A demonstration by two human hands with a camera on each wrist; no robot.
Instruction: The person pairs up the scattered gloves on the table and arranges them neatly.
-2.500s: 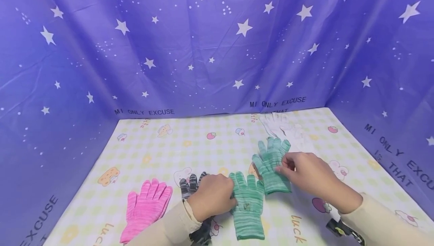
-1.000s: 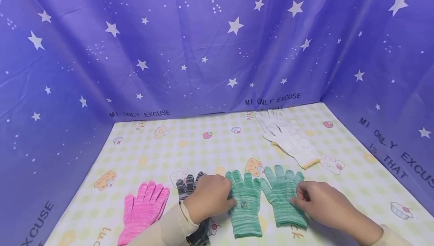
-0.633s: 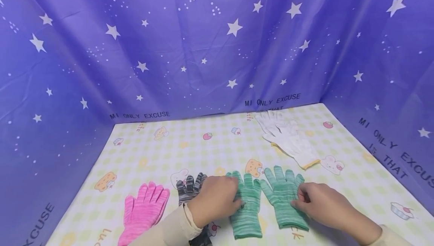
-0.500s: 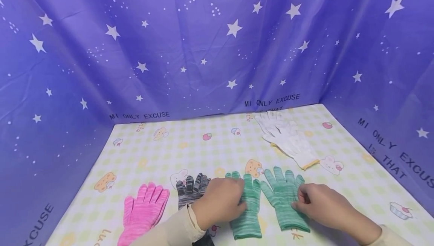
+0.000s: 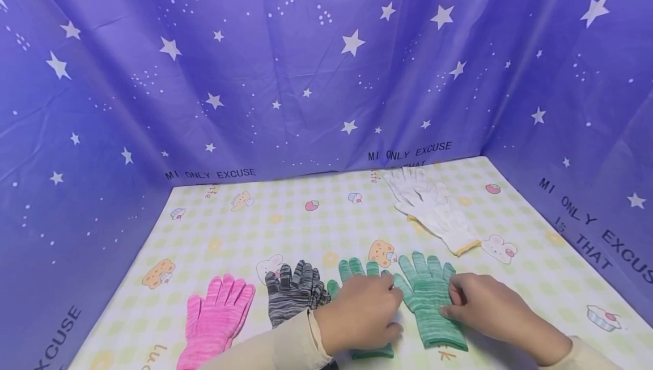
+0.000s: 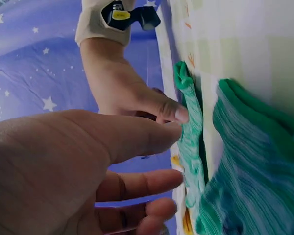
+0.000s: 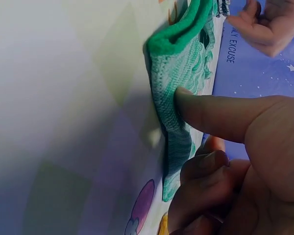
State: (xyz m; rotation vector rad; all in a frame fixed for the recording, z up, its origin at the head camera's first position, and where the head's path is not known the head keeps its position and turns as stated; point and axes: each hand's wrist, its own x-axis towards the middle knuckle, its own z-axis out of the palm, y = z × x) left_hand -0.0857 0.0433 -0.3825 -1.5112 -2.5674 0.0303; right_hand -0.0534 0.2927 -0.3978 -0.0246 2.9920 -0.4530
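Two green striped knit gloves lie side by side near the table's front. My left hand (image 5: 359, 313) hovers across the left green glove (image 5: 352, 269), hiding its middle; in the left wrist view its fingers are loosely bent, thumb apart, with nothing between them. My right hand (image 5: 492, 310) pinches the right-hand edge of the right green glove (image 5: 428, 296), which lies fingers away from me. In the right wrist view the thumb presses on that glove's knit (image 7: 167, 83), with the other fingers curled beside it.
Black-grey striped gloves (image 5: 291, 296) lie left of the green ones, partly under my left sleeve. Farther left are pink gloves (image 5: 216, 313). White gloves with yellow cuffs (image 5: 444, 217) lie at the back right of the checked tablecloth (image 5: 285, 231). A purple starry curtain (image 5: 280, 75) encloses the table.
My right hand brought the right green glove nearer and down beside the other one, uncovering the white gloves. My left hand moved right, off the black-grey gloves and over the left green glove.
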